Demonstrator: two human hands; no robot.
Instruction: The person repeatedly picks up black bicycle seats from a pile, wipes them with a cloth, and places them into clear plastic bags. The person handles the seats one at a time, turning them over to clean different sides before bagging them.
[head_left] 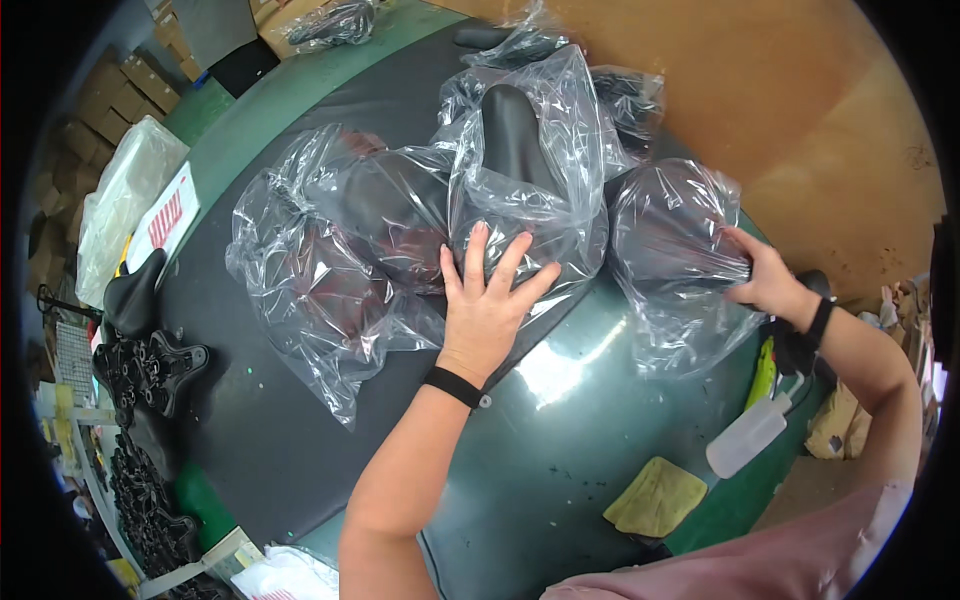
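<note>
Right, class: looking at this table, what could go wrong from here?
The right hand grips the right-hand clear bag at its side, and the thin film might tear or slip. The white bottle is near the right forearm, which could knock it. Other bags crowd the left hand and might snag.

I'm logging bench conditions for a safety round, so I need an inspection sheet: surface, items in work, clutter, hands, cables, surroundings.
Surface: green tabletop, partly covered by a dark mat.
Items in work: black bicycle saddle in the clear middle bag; more bagged items on both sides.
Clutter: yellow cloth and translucent squeeze bottle, lower right; bare black saddle, far left.
Hands: left hand spread on the middle bag; right hand gripping the right-hand bag.
Cables: nothing seen that is clearly one.
Surroundings: cardboard boxes, upper left.
</note>
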